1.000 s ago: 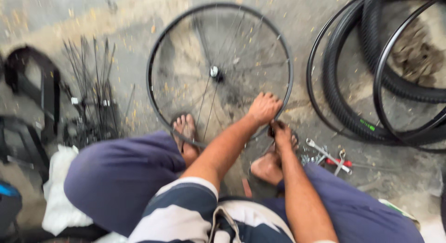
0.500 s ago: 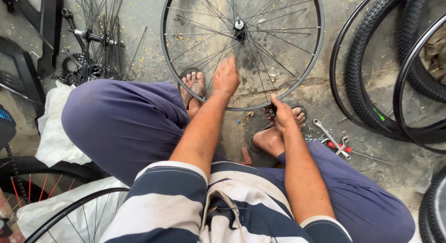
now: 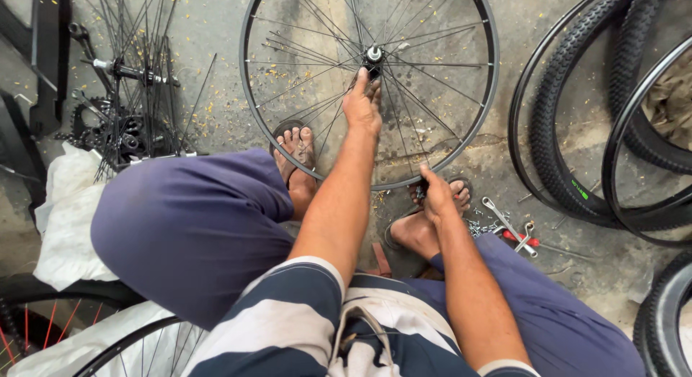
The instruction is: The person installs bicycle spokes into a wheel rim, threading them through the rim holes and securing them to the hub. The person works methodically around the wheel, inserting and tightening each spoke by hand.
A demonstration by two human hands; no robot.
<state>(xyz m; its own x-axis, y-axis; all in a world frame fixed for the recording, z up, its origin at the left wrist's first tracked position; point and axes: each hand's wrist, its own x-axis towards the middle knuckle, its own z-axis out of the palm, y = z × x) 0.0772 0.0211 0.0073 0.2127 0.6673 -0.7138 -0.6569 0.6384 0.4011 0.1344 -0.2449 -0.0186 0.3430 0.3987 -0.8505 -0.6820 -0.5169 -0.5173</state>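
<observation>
Lying flat on the concrete floor [image 3: 216, 31] between the person's sandalled feet, the bare bicycle wheel rim [image 3: 249, 96] has its spokes fanning out from the hub [image 3: 373, 55]. The left hand [image 3: 362, 103] reaches over the spokes, fingers extended and touching close beside the hub. The right hand [image 3: 436, 193] is pinched shut at the near edge of the rim; what it grips is too small to tell. Wrenches [image 3: 508, 225] and small nipples lie just right of the right foot. Knobby tyres [image 3: 569, 132] lie further right, and loose spokes with a second hub [image 3: 126, 71] lie to the left.
</observation>
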